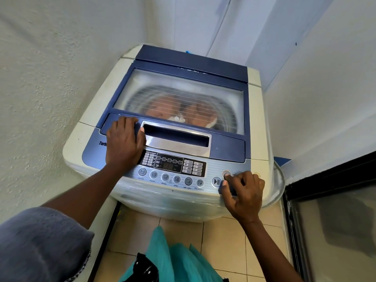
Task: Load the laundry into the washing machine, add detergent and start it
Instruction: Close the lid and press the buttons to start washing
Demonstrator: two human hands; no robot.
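A white and blue top-loading washing machine (254, 82) fills the corner, its lid (189, 64) down. Through the lid's clear window I see orange-pink laundry (183, 109) in the drum. My left hand (124, 142) lies flat on the lid's front edge, fingers spread beside the silver handle recess (177, 137). My right hand (243, 193) is loosely curled at the control panel's right end, its fingertip on or just beside the round power button (225, 174). The start/pause button (216, 181) sits just left of that finger. The panel's display (169, 164) looks dark.
Textured white walls close in on the left and behind. A dark-framed glass door (325, 200) stands at the right. Beige floor tiles (223, 237) lie in front of the machine. Teal fabric (173, 259) of my clothing hangs at the bottom centre.
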